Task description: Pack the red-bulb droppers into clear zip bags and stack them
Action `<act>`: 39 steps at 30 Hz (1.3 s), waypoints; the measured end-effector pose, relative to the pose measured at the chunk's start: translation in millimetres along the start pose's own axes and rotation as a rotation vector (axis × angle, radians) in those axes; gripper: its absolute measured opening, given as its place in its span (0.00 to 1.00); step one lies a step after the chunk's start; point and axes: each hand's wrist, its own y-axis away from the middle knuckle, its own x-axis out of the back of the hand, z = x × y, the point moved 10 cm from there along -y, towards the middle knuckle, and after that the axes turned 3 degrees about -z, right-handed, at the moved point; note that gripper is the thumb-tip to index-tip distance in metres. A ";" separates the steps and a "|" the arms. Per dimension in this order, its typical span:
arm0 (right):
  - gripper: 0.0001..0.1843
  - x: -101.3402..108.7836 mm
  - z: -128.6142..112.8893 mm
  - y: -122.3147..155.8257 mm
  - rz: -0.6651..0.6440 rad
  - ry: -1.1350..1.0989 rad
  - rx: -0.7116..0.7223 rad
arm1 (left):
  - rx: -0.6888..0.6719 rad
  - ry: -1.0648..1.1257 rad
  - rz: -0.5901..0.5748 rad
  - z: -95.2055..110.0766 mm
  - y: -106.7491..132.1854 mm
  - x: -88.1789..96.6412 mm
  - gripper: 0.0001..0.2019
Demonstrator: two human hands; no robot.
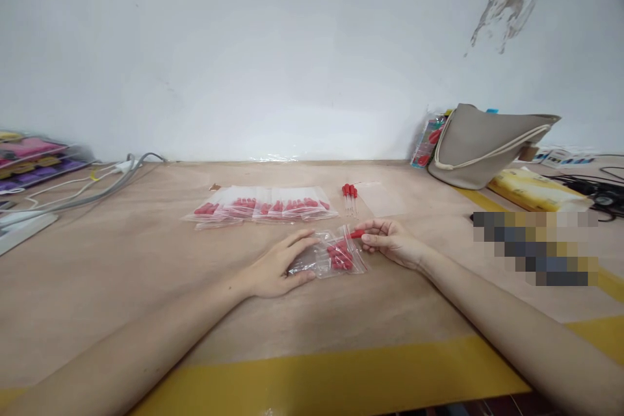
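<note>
A clear zip bag (324, 266) lies on the table with several red-bulbed droppers (341, 256) in it, bulbs towards its right end. My left hand (283, 266) holds the bag's left end, fingers on the far side and thumb on the near side. At the bag's right end, my right hand (392, 242) pinches a dropper by its red bulb (357, 234); its tube points left, at the bag's mouth. Beyond the hands are a few loose red-bulbed droppers (350, 191) beside a flat clear bag (383, 198). A row of filled bags (260, 205) overlaps to the left.
Cables (97, 185) and a rack of coloured packs (39, 159) are at the left. On the right stand a grey bag (487, 143), a yellow packet (539, 190), black cables (597, 188) and a blurred-out dark object (536, 250). Yellow tape (316, 370) runs along the front edge.
</note>
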 end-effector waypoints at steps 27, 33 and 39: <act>0.18 -9.4 -6.6 -16.7 0.271 0.331 0.081 | -0.018 0.015 -0.001 3.2 -1.0 1.0 0.26; 0.19 -45.7 -11.5 -16.0 -0.034 0.178 0.076 | -0.015 0.013 0.003 1.5 -0.4 -0.1 0.26; 0.11 -27.3 8.9 -20.3 0.102 0.186 -0.048 | 0.008 -0.007 -0.005 -0.7 0.2 -0.6 0.25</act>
